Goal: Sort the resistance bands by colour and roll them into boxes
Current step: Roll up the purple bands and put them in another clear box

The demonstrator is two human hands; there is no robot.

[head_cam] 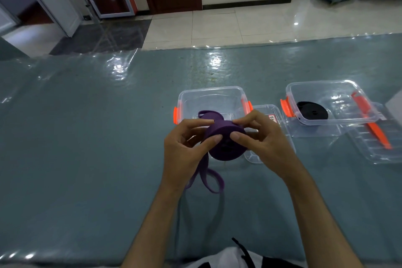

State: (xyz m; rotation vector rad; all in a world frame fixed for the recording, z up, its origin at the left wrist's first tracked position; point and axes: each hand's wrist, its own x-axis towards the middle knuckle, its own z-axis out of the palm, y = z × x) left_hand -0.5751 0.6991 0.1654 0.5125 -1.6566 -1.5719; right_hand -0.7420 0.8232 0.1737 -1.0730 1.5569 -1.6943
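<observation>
While both hands work the roll, left hand (185, 148) pinches the purple band roll (226, 143) from 9 o'clock, thumb on its face, fingers curled over the top. Right hand (263, 139) grips it from 3 o'clock the same way. Roll is held above the table (87, 137), not set down. Loose tail (206, 178) hangs at 6 o'clock and loops onto the table. At 12 o'clock, just behind the roll: clear box (212, 98) with orange latches, looks like it holds only a purple loop. At 2 o'clock, well apart: 2nd clear box (330, 102) with a black rolled band (312, 112) inside. Risk: tail not wound in yet; if either pinch slackens, elastic probably springs the coil open. Snagged tail would skew the winding too.
</observation>
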